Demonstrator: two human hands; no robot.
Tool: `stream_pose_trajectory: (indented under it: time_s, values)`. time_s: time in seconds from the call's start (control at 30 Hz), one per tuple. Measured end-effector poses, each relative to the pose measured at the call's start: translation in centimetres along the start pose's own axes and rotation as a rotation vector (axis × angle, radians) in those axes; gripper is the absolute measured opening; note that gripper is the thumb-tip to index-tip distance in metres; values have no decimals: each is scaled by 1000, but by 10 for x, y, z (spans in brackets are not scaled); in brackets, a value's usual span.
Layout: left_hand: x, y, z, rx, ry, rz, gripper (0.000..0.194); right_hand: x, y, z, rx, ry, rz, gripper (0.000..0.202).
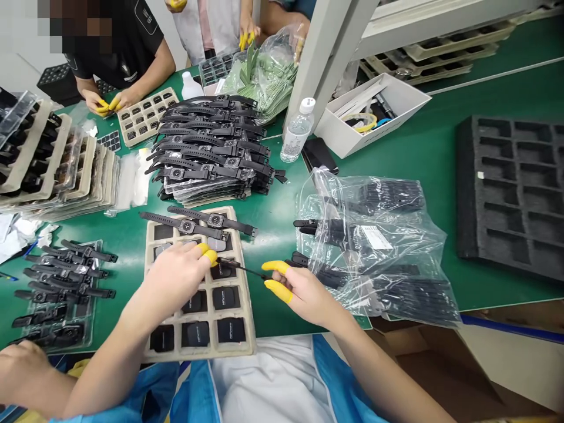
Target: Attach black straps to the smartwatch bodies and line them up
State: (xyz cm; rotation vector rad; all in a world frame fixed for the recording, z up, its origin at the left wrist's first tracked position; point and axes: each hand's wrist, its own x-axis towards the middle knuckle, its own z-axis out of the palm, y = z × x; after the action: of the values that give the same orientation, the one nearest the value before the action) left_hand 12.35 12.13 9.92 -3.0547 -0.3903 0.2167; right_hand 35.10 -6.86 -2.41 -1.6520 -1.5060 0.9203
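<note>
Both hands pinch one thin black strap (251, 271) between them: the left hand (178, 276) grasps one end, the right hand (308, 294) the other, each with two yellow finger cots showing. It hangs over the right side of one beige tray (249, 329), and, seen nearly edge-on, does not show whether a watch body is joined to it. Two black watches (198, 226) lie across the tray's far end; three dark pieces (195, 333) sit in its nearest row, while the left hand and forearm cover several compartments. Beyond rises one pile of strapped watches (211, 144), overlapping too much to count. One clear bottle (296, 135) and one white box (370, 114) stand farther right. Clear bags (374, 252) of black straps overlap, their number uncertain. One black foam tray (502, 200) is cut off at the right edge, as is another person's hand (22, 373) at the left.
</note>
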Motion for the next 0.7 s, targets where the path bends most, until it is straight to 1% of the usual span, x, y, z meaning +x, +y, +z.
stream_pose_trajectory:
  time_s: [0.03, 0.1, 0.13, 0.2, 0.3, 0.4, 0.47, 0.53, 0.7]
  values:
    - [-5, -8, -2, -22, -9, -12, 25, -1, 6, -1, -47, 8, 0, 28]
    - [-18, -31, -5, -83, -4, -80, 35, -4, 22, -5, -228, 64, -6, 27]
    - [-25, -45, -6, -113, -1, -134, 38, -6, 32, -8, -351, 99, -6, 27]
    - [-37, -78, -6, -225, -28, -234, 38, -11, 50, -15, -589, 121, 17, 27]
    - [-50, -124, 2, -446, -130, -382, 37, -17, 72, -24, -820, 86, 74, 23]
    - [-54, -155, 16, -525, -222, -505, 37, -17, 81, -26, -904, 25, 89, 18]
    - [-52, -166, 26, -553, -283, -553, 36, -15, 81, -25, -904, -4, 85, 13]
    - [-48, -171, 34, -602, -305, -567, 33, -11, 81, -25, -889, -13, 85, 10]
    - [-45, -170, 47, -668, -223, -548, 19, -8, 85, -31, -839, -27, 110, 12]
